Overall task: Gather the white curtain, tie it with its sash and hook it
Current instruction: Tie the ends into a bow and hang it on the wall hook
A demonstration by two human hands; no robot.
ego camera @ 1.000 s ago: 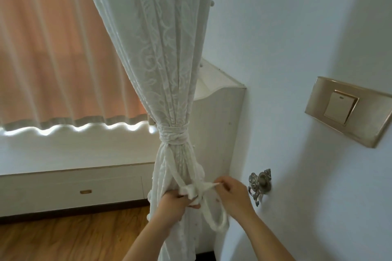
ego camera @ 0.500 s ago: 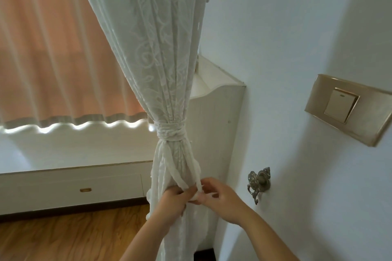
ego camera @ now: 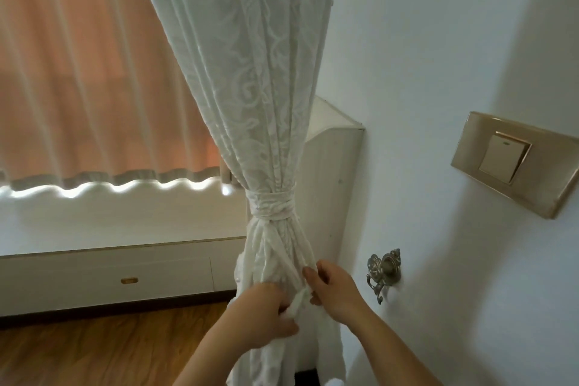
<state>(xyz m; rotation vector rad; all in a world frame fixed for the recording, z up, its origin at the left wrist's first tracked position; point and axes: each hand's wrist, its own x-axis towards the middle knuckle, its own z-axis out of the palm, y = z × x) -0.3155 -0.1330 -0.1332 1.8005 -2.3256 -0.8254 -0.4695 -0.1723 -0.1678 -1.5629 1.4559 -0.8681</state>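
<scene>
The white lace curtain (ego camera: 250,78) hangs gathered into one bundle. Its white sash (ego camera: 272,205) is wound and knotted round the bundle's waist, and two sash tails run down to my hands. My left hand (ego camera: 261,312) grips the bunched sash ends against the curtain's lower part. My right hand (ego camera: 333,291) pinches the sash right beside it, fingertips touching the left hand. An ornate metal hook (ego camera: 384,271) is fixed to the wall just right of my right hand, with nothing on it.
A gold light switch plate (ego camera: 513,163) sits on the white wall at the right. A white cabinet (ego camera: 332,185) stands behind the curtain. A peach curtain (ego camera: 78,56) covers the window; a low drawer unit (ego camera: 106,276) and wood floor (ego camera: 94,351) lie at the left.
My hands have come together: the right hand moved left from holding a stretched sash loop and now pinches the bunched sash next to the left hand. The loop below is gone.
</scene>
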